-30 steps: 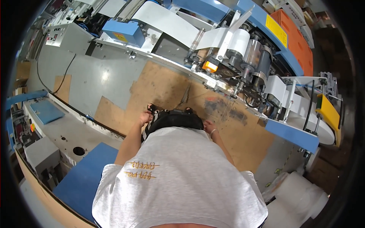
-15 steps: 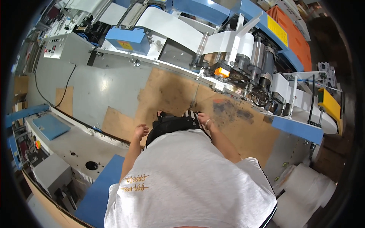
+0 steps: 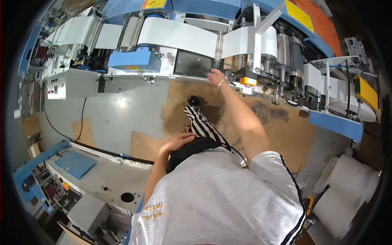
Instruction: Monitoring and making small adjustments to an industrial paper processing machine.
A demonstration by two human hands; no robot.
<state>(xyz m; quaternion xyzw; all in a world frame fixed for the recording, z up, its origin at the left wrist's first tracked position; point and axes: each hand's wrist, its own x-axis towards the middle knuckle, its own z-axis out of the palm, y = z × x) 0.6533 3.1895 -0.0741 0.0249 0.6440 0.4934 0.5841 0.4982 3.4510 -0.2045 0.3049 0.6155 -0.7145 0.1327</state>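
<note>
My right hand (image 3: 216,76), with a bracelet at its wrist, reaches forward to the front rail (image 3: 163,76) of a long roll-fed machine. Its fingers are slightly bent and apart, with nothing visible in them. Just beyond it stands the end of a clear roller (image 3: 219,45), over which a white paper web (image 3: 179,34) runs. I cannot tell whether the fingertips touch the machine. Nearer to me, my left hand (image 3: 178,143) rests with fingers stretched out along a black waist bag (image 3: 196,151) at my front. It holds nothing that I can see.
Right of my right hand are an orange-and-white block (image 3: 248,81) and several metal rollers (image 3: 283,51). A blue bar (image 3: 335,125) sticks out at the right, above white wrapped rolls (image 3: 339,204). Another machine bed (image 3: 110,171) stands close on my left. Brown boards (image 3: 277,143) cover parts of the floor.
My right hand has gone from beside my hip up to the machine's front rail. My left hand has come in onto the waist bag. My body has moved closer to the machine, one foot forward.
</note>
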